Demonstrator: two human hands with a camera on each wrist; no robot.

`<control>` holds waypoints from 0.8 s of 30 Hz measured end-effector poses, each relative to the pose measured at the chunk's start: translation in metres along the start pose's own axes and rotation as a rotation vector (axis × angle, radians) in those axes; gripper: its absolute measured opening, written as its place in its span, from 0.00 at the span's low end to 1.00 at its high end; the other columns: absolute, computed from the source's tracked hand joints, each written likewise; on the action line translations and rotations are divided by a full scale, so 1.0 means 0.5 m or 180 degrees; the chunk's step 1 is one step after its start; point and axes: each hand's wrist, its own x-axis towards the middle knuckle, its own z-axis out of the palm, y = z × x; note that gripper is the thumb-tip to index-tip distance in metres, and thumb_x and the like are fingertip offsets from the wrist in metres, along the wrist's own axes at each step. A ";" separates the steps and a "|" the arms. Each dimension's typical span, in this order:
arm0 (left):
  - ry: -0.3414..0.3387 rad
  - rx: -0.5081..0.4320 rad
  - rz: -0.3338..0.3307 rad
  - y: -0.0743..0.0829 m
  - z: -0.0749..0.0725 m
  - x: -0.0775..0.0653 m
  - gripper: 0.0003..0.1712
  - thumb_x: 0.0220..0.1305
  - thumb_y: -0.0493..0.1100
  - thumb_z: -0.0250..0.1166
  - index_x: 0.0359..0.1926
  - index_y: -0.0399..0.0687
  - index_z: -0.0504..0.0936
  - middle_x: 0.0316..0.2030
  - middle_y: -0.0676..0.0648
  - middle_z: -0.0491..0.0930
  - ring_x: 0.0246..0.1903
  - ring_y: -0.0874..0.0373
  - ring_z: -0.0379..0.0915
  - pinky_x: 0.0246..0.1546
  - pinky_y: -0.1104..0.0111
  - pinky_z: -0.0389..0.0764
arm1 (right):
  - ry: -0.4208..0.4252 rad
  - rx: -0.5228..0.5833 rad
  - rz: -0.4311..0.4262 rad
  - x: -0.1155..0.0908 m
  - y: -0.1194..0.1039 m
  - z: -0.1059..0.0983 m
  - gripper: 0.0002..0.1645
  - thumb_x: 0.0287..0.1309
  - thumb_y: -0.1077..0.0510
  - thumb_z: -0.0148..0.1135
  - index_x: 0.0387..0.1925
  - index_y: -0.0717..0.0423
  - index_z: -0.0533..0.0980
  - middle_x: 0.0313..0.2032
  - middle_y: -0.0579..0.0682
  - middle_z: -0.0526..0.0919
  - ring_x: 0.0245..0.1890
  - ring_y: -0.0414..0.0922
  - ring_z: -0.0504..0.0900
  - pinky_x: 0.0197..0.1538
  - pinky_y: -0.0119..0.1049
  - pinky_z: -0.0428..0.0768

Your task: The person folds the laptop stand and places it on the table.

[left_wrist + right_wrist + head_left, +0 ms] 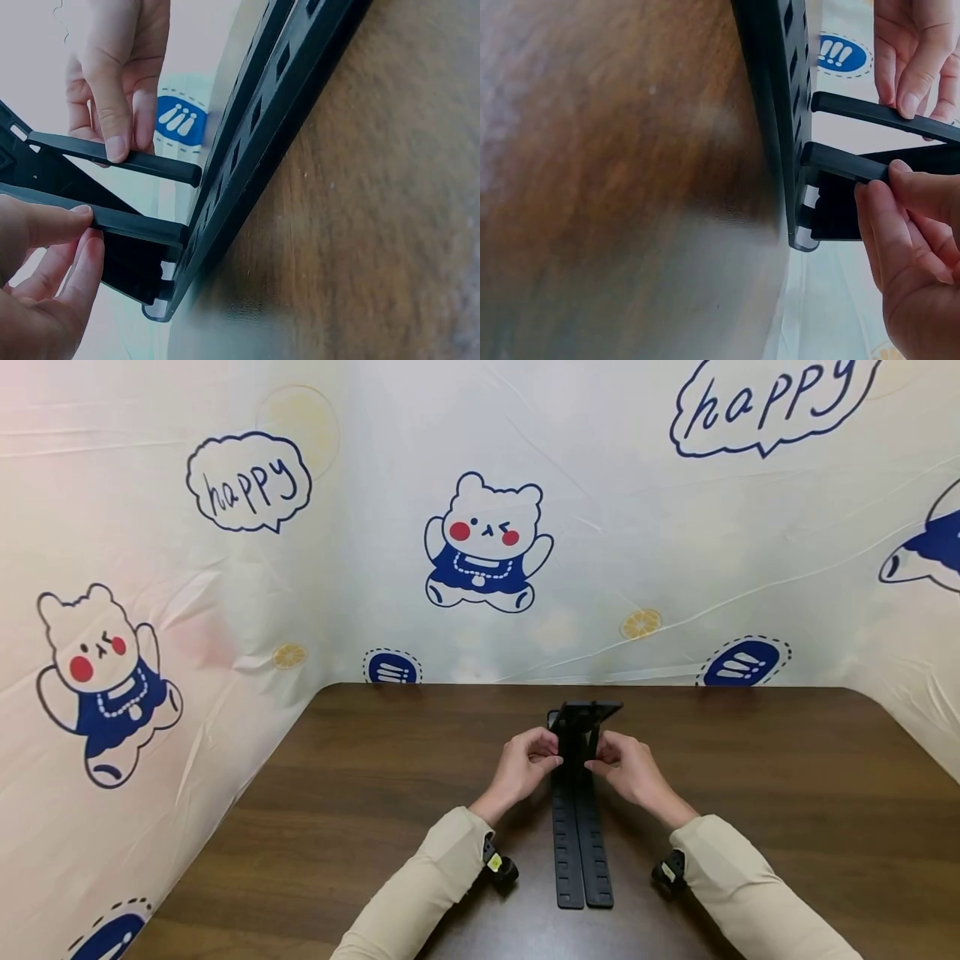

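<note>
A black folding stand (583, 852) stands on the table, its two long slotted rails lying side by side and pointing toward me. At the far end an upper panel (592, 710) is raised at a slant. My left hand (525, 764) pinches the left support leg (142, 225) between thumb and fingers. Opposite it, my right hand (628, 766) pinches the right support leg (844, 161) in the same way. Both wrist views show the legs' lower ends close to the slotted rails; whether they sit in the slots I cannot tell.
The stand is on a dark brown wooden table (375, 827). Behind and beside it hangs a pale cloth (360, 568) printed with bears and lettering. A small black device (501, 868) is strapped on the left wrist, another device (669, 872) on the right.
</note>
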 end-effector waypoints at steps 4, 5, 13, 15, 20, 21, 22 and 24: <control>0.0028 -0.0062 0.0005 0.034 -0.007 -0.007 0.07 0.51 0.25 0.60 0.34 0.26 0.73 0.31 0.33 0.76 0.33 0.44 0.74 0.35 0.63 0.77 | 0.0075 -0.0028 0.0037 0.005 0.003 0.003 0.09 0.46 0.68 0.64 0.22 0.58 0.71 0.25 0.51 0.79 0.29 0.47 0.79 0.33 0.43 0.76; 0.0046 -0.0055 0.0020 0.041 -0.009 -0.008 0.07 0.51 0.24 0.60 0.33 0.26 0.73 0.31 0.33 0.76 0.33 0.43 0.74 0.35 0.63 0.77 | 0.0089 -0.0036 0.0047 0.006 0.004 0.004 0.09 0.46 0.68 0.64 0.22 0.58 0.71 0.25 0.51 0.79 0.29 0.47 0.78 0.33 0.43 0.76; 0.0120 -0.0031 -0.0073 0.047 -0.011 -0.008 0.07 0.51 0.24 0.60 0.34 0.26 0.74 0.32 0.33 0.76 0.34 0.44 0.74 0.35 0.64 0.77 | 0.0137 -0.0084 0.0120 0.013 0.011 0.014 0.08 0.47 0.66 0.64 0.22 0.57 0.72 0.25 0.50 0.79 0.29 0.47 0.78 0.33 0.43 0.76; 0.0141 -0.0040 -0.0069 0.044 -0.010 -0.006 0.07 0.51 0.24 0.60 0.34 0.25 0.74 0.31 0.33 0.76 0.34 0.44 0.75 0.35 0.63 0.77 | 0.0151 -0.0074 0.0127 0.013 0.011 0.016 0.08 0.47 0.66 0.64 0.22 0.57 0.72 0.25 0.50 0.79 0.29 0.47 0.78 0.33 0.43 0.76; 0.0205 -0.0087 -0.0023 0.041 -0.008 -0.003 0.07 0.50 0.23 0.60 0.32 0.24 0.73 0.31 0.31 0.76 0.33 0.42 0.75 0.36 0.59 0.77 | 0.0213 0.0020 0.0177 0.017 0.011 0.018 0.06 0.47 0.67 0.63 0.25 0.60 0.73 0.26 0.52 0.80 0.29 0.48 0.78 0.32 0.41 0.76; 0.0213 -0.0098 -0.0017 0.040 -0.008 -0.003 0.06 0.50 0.23 0.60 0.32 0.24 0.73 0.31 0.31 0.76 0.33 0.42 0.75 0.36 0.58 0.77 | 0.0235 0.0046 0.0199 0.018 0.011 0.018 0.06 0.47 0.67 0.63 0.26 0.61 0.73 0.26 0.53 0.80 0.28 0.48 0.78 0.32 0.40 0.76; 0.0221 -0.0109 -0.0013 0.039 -0.008 -0.003 0.06 0.50 0.23 0.60 0.32 0.25 0.74 0.31 0.30 0.75 0.34 0.42 0.75 0.36 0.58 0.77 | 0.0267 0.0071 0.0225 0.019 0.011 0.018 0.06 0.47 0.67 0.64 0.26 0.62 0.73 0.26 0.53 0.80 0.28 0.48 0.78 0.31 0.39 0.76; 0.0245 -0.0162 -0.0004 0.037 -0.008 -0.002 0.06 0.49 0.22 0.60 0.32 0.25 0.74 0.32 0.29 0.75 0.34 0.41 0.75 0.36 0.58 0.77 | 0.0350 0.0149 0.0284 0.022 0.010 0.018 0.08 0.46 0.66 0.65 0.28 0.63 0.73 0.26 0.54 0.80 0.28 0.48 0.79 0.31 0.37 0.76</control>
